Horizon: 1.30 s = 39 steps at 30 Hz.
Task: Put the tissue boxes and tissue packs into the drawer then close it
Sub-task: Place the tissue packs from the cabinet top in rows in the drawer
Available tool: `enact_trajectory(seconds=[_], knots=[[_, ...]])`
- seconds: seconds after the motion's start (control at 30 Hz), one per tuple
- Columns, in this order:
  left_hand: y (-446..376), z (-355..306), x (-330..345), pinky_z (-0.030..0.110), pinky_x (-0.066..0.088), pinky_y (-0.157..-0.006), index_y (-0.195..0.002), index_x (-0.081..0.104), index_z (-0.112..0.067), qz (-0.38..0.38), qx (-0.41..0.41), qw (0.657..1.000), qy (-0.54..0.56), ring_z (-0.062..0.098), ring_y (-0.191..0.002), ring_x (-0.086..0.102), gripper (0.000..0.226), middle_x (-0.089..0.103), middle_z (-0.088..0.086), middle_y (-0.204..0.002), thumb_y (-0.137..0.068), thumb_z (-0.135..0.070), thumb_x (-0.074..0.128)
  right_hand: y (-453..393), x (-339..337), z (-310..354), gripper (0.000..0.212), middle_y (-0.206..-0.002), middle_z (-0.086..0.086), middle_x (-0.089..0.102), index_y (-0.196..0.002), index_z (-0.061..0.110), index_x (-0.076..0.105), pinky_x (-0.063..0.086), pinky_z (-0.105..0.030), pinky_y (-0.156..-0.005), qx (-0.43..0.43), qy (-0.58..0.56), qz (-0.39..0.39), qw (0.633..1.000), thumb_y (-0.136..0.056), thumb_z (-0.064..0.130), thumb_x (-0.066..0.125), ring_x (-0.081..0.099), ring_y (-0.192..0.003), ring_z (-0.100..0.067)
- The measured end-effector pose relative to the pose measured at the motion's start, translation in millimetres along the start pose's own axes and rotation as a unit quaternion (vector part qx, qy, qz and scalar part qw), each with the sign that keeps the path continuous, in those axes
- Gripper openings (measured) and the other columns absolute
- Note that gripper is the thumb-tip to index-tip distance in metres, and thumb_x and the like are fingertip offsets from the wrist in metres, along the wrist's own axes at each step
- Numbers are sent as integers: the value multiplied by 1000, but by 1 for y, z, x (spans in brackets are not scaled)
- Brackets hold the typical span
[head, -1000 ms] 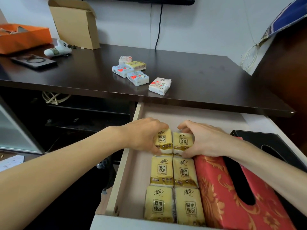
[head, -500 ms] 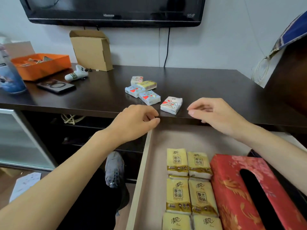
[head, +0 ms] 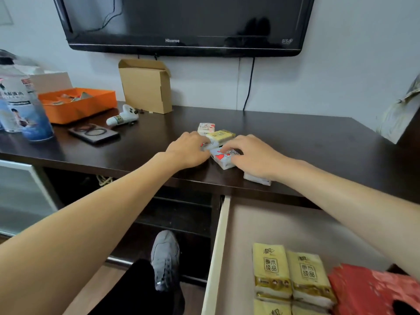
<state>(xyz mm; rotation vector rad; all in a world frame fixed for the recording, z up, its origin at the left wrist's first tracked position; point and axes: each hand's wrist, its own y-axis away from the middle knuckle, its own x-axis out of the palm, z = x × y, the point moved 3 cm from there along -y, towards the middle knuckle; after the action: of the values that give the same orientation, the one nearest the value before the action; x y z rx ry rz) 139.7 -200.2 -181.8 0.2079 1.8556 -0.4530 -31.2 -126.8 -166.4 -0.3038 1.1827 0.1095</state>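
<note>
- Head view: the left hand (head: 189, 149) rests on the dark wooden tabletop (head: 295, 142), fingers curled onto a small white pocket tissue pack (head: 207, 145).
- The right hand (head: 254, 155) lies fingers-spread over a heart-printed tissue pack (head: 221, 158).
- Below right, yellow tissue packs (head: 291, 273) lie in the open pale wooden drawer (head: 218, 246).

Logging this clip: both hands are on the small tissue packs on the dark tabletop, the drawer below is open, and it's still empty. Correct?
Not quite. The head view shows the drawer is not empty: yellow tissue packs and a red tissue box already lie in it. The rest holds: left hand and right hand are on the small tissue packs on the dark tabletop, drawer open.
</note>
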Motion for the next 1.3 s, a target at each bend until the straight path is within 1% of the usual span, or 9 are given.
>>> enact_trajectory(seconds=[0.13,0.3,0.43,0.6,0.73,0.83,0.93,1.17,1.3], knots=[[11,16,-5,43,48,-92,-114,71,-29,-36,-24,997,64,25,-118,55,41,60,2,-133,-83,-50,56,-3,2,0,49,-130,0,59,-140,33,64,45,-38,-93,-32,98,19,994,-92,26,56,52,-123,-23],[35,27,-9,38,48,-86,-96,60,-36,9,-26,997,78,24,-104,57,19,61,3,-123,-78,-40,67,-5,-1,-4,40,-107,7,54,-128,24,72,43,-36,-83,-44,100,-8,994,-91,39,71,48,-103,-14],[46,28,-18,36,49,-79,-87,60,-41,43,-24,995,89,21,-95,60,16,57,-1,-115,-77,-38,72,-11,2,-7,33,-128,0,53,-118,26,68,45,-42,-97,-28,61,23,997,-89,40,74,45,-123,-20],[56,18,-19,33,42,-75,-84,57,-42,72,0,995,74,20,-98,57,16,56,-1,-120,-77,-36,70,-17,7,-12,35,-129,-3,57,-113,35,51,47,-38,-86,50,-2,82,995,-86,40,74,56,-107,-21],[63,11,-19,26,43,-70,-95,62,-38,55,-1,993,100,19,-98,55,16,58,2,-129,-82,-32,71,-4,6,1,37,-122,4,60,-105,38,56,43,-37,-77,7,54,-48,997,-81,56,76,54,-107,-19],[79,4,-13,27,44,-76,-108,68,-29,-25,-10,993,119,17,-101,54,28,59,3,-127,-82,-38,74,31,2,13,38,-112,7,59,-100,29,62,41,-32,-75,-33,-18,-208,977,-79,56,80,52,-104,-14],[106,-14,-18,12,35,-65,-113,66,-28,-107,10,978,181,5,-95,52,40,59,-4,-122,-78,-45,77,81,-9,20,39,-108,12,59,-99,28,61,42,-21,-74,-49,-115,-260,957,-78,54,81,53,-100,-10],[182,-87,-15,25,53,-88,-115,53,-44,41,105,958,264,-5,-102,60,58,63,-20,-111,-64,-54,79,221,-21,13,37,-109,9,65,-98,34,56,52,-49,-87,15,-130,-48,990,-71,48,76,63,-101,-18],[226,-117,12,16,56,-73,-110,47,-50,117,165,960,193,-11,-95,60,56,63,-24,-104,-64,-56,78,271,-16,6,49,-105,23,61,-102,48,48,50,-21,-77,62,-2,51,997,-64,63,75,60,-94,-1]])
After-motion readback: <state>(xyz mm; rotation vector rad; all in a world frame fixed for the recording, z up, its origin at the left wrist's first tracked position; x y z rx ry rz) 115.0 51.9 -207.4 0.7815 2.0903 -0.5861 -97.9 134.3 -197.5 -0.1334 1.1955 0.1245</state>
